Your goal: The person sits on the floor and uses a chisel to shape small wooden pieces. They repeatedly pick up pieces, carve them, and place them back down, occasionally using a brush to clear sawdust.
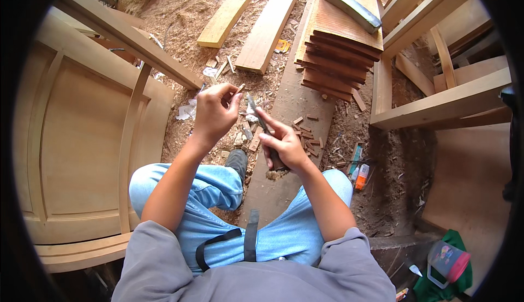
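Note:
My left hand [214, 111] is raised in front of me, thumb and fingers pinching a small wooden peg [240, 88]. My right hand [284, 143] grips a chisel [252, 104], its bright blade slanting up and left toward the peg. A small gap shows between the blade tip and the peg. The chisel's dark handle comes out below my fist. Several small wood pieces [308, 138] lie on the wide plank [267, 190] under and beyond my right hand.
A stack of reddish-brown boards [346, 45] with a grey stone-like block [352, 10] stands far right. Two pale planks [273, 23] lie on shavings. A panelled door [93, 138] stands left, a wooden frame [442, 102] right. An orange-white bottle [362, 176] and a pitcher [448, 261] sit lower right.

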